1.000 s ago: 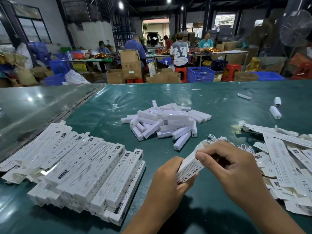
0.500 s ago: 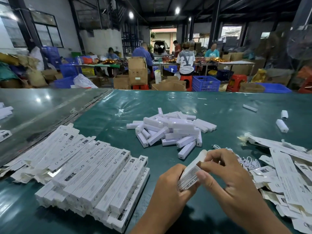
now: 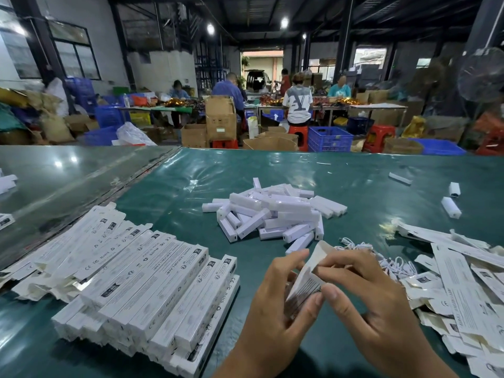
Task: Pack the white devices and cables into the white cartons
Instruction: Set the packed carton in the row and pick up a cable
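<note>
Both hands are busy on one carton (image 3: 306,279) right now. The left hand (image 3: 275,304) grips it from the side and below, thumb up against the lower end, and the right hand (image 3: 373,304) pinches the upper part, with the open flap sticking up past the fingers. Looks like it's being popped into shape or having an end folded. I can't tell if there's anything inside it yet.

Everything else is within reach on the green table (image 3: 381,186): the devices (image 3: 275,214) in a loose heap just beyond the hands, the cables (image 3: 381,259) tangled just right of the carton, flat cartons (image 3: 463,285) scattered on the right, and the packed stack (image 3: 141,285) on the left.

What could go wrong from here, as I see it:

- That thin card creases easily. Squeeze too hard while squaring it up and a flap tears or a panel buckles.
- The cables are knotted together, so pulling one probably drags a few along or flicks them off the pile.
- Close an end too soon and you ship a box missing the cable or device.
- The device heap is loose, so a careless grab sends some sliding.
- The packed stack leans a bit at its near edge, so a bump could spill it.
</note>
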Action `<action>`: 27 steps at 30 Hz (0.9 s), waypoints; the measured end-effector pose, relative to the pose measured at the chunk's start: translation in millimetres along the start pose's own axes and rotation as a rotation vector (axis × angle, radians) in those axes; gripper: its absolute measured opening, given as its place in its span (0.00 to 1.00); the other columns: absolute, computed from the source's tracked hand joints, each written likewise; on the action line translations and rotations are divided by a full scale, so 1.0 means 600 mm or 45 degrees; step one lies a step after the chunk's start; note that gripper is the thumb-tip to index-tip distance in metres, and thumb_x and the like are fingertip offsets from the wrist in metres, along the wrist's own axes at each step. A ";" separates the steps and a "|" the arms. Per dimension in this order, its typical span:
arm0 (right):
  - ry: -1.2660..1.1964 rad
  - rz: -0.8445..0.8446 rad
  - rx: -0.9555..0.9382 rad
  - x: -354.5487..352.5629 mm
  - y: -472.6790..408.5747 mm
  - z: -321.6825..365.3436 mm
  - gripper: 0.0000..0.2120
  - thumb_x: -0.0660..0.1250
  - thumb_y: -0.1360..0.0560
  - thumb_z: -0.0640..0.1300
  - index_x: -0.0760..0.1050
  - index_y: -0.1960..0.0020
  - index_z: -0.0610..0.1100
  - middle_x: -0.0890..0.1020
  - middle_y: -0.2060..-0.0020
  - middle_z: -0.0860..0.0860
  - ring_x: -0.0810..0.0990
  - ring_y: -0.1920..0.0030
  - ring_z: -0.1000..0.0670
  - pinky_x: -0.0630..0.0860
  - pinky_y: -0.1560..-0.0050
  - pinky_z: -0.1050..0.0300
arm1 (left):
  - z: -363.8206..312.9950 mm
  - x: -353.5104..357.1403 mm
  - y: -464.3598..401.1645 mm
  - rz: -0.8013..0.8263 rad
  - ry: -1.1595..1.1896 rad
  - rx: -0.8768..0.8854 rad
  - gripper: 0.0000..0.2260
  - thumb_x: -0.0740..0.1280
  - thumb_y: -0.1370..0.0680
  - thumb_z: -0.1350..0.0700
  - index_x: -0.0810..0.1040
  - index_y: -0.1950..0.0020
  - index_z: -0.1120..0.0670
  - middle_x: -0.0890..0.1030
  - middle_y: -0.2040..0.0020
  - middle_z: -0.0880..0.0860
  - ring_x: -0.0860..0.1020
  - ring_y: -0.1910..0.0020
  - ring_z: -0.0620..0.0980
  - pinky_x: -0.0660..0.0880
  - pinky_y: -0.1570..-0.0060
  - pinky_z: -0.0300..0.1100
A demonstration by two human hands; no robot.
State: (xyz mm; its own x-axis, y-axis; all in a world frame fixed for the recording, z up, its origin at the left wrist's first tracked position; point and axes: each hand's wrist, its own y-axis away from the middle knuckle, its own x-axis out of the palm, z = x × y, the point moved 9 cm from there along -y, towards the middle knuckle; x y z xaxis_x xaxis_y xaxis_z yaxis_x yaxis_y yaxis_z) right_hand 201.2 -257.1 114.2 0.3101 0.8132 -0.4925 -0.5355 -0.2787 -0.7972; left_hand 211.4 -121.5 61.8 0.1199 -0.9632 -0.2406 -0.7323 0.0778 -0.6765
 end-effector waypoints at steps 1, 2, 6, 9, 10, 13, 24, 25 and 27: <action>-0.031 -0.007 -0.002 -0.001 0.001 0.002 0.15 0.60 0.17 0.55 0.82 0.44 0.49 0.81 0.48 0.54 0.80 0.47 0.55 0.73 0.45 0.66 | -0.010 -0.001 -0.001 -0.013 -0.032 0.085 0.21 0.68 0.18 0.50 0.68 0.27 0.46 0.76 0.38 0.48 0.79 0.44 0.51 0.79 0.48 0.48; -0.068 -0.009 0.014 -0.002 0.003 0.001 0.13 0.60 0.17 0.56 0.80 0.42 0.52 0.81 0.47 0.56 0.81 0.47 0.56 0.74 0.46 0.67 | -0.016 -0.003 -0.003 -0.025 -0.051 0.151 0.19 0.67 0.18 0.53 0.69 0.28 0.48 0.76 0.37 0.49 0.79 0.41 0.52 0.78 0.46 0.50; -0.301 -0.065 0.192 -0.002 0.015 -0.019 0.09 0.63 0.19 0.50 0.75 0.39 0.56 0.85 0.48 0.58 0.85 0.51 0.55 0.77 0.48 0.66 | -0.027 -0.014 -0.008 -0.065 -0.046 0.250 0.14 0.67 0.18 0.60 0.74 0.33 0.51 0.76 0.39 0.51 0.79 0.41 0.53 0.75 0.46 0.45; -0.695 -0.219 0.412 0.002 0.015 -0.045 0.06 0.65 0.19 0.44 0.78 0.44 0.52 0.85 0.55 0.50 0.85 0.56 0.50 0.82 0.55 0.59 | -0.028 -0.010 -0.007 -0.034 -0.075 0.257 0.12 0.67 0.18 0.58 0.74 0.35 0.50 0.75 0.40 0.49 0.78 0.44 0.49 0.73 0.47 0.40; -0.763 -0.230 0.504 0.005 0.016 -0.055 0.08 0.65 0.20 0.43 0.80 0.45 0.52 0.85 0.55 0.49 0.84 0.55 0.50 0.82 0.56 0.59 | -0.029 -0.006 -0.005 -0.011 -0.083 0.264 0.11 0.67 0.18 0.57 0.74 0.36 0.50 0.75 0.40 0.50 0.78 0.44 0.49 0.74 0.47 0.40; -0.794 -0.106 0.670 0.022 0.017 -0.071 0.09 0.67 0.20 0.50 0.84 0.43 0.55 0.86 0.50 0.50 0.84 0.50 0.52 0.79 0.51 0.64 | -0.030 0.001 -0.002 0.026 -0.101 0.272 0.12 0.67 0.19 0.57 0.73 0.36 0.50 0.75 0.40 0.51 0.77 0.45 0.49 0.74 0.47 0.40; -1.096 -0.019 0.808 0.045 0.029 -0.086 0.24 0.70 0.27 0.64 0.86 0.46 0.45 0.87 0.49 0.42 0.85 0.46 0.43 0.80 0.43 0.55 | -0.016 0.001 0.001 -0.002 -0.060 0.233 0.15 0.68 0.18 0.52 0.70 0.33 0.44 0.76 0.40 0.48 0.79 0.44 0.51 0.77 0.47 0.45; -0.971 -0.021 0.726 0.035 0.022 -0.078 0.17 0.68 0.24 0.59 0.87 0.48 0.47 0.87 0.49 0.45 0.85 0.46 0.46 0.80 0.44 0.58 | -0.003 -0.001 0.002 -0.025 -0.003 0.135 0.18 0.69 0.19 0.49 0.67 0.33 0.41 0.77 0.41 0.46 0.80 0.47 0.51 0.78 0.49 0.47; -0.760 -0.020 0.564 0.019 0.011 -0.061 0.09 0.69 0.24 0.51 0.87 0.50 0.52 0.87 0.51 0.50 0.85 0.48 0.51 0.78 0.48 0.66 | 0.019 0.000 0.007 -0.032 0.076 -0.008 0.23 0.71 0.22 0.44 0.63 0.32 0.39 0.79 0.42 0.47 0.80 0.50 0.52 0.79 0.52 0.52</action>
State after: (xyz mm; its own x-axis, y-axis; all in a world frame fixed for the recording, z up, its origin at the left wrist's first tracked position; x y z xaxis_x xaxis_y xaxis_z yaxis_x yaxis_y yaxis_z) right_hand 230.0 -268.4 90.6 -0.0917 0.9899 -0.1078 -0.8402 -0.1351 -0.5252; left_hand 216.0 -118.3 50.6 0.0984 -0.9785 -0.1813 -0.7336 0.0518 -0.6776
